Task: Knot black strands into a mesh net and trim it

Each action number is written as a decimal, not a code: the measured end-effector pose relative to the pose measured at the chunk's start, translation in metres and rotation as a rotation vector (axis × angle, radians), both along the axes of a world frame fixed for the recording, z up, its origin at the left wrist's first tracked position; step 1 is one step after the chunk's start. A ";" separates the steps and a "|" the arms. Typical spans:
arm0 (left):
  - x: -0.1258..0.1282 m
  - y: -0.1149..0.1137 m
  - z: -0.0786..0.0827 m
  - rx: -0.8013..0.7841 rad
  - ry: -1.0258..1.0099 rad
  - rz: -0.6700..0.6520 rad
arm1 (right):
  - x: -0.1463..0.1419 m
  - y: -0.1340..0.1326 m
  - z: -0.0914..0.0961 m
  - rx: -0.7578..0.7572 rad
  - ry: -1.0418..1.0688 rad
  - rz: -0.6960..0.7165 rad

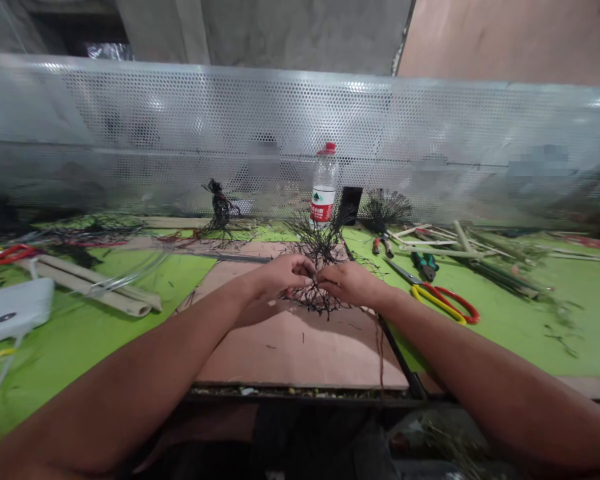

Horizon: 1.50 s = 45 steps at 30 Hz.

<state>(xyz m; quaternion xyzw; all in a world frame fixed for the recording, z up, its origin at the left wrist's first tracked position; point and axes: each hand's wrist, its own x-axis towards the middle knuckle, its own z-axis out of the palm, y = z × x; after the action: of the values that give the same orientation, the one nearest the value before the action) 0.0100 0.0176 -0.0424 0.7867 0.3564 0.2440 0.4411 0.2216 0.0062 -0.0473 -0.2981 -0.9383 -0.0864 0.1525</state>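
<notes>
Over a wooden board [300,353], both hands meet at a bushy tangle of thin dark wires with many branching ends [320,240]. My left hand [289,275] curls its fingers at the left side of the wire bundle. Pressed against the same bundle from the right, my right hand [350,283] has its fingers closed on it. Branching wire ends stick out above and below the fingers. The fingertips almost touch, and the exact grip point is partly hidden between them.
Scissors with red and yellow handles [445,303] and green-handled pliers [425,265] lie to the right. A plastic bottle [324,187] stands behind, near a perforated metal screen [180,133]. Left are bamboo pieces [95,287] and a white device [17,310]. Another dark wire bundle [220,207] stands behind.
</notes>
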 end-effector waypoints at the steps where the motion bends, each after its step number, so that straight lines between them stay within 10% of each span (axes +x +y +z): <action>1: -0.001 0.000 0.001 0.003 -0.009 0.014 | 0.001 0.001 0.000 -0.004 0.010 -0.008; 10: -0.002 0.001 0.004 -0.031 -0.029 0.061 | 0.004 0.002 0.001 -0.040 0.062 -0.014; 26: -0.009 0.000 0.009 0.414 0.420 -0.191 | 0.004 0.005 -0.003 -0.062 0.051 -0.012; 36: -0.011 -0.001 0.016 0.629 0.332 -0.385 | 0.005 0.005 -0.001 -0.090 0.067 -0.013; 45: -0.016 0.007 0.006 0.575 0.408 -0.254 | 0.006 0.006 -0.001 -0.077 0.082 -0.002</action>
<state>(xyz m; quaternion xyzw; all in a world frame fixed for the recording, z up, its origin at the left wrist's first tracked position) -0.0057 0.0241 -0.0363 0.9488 0.2532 0.1158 0.1489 0.2274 0.0120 -0.0481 -0.3081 -0.9335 -0.0382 0.1794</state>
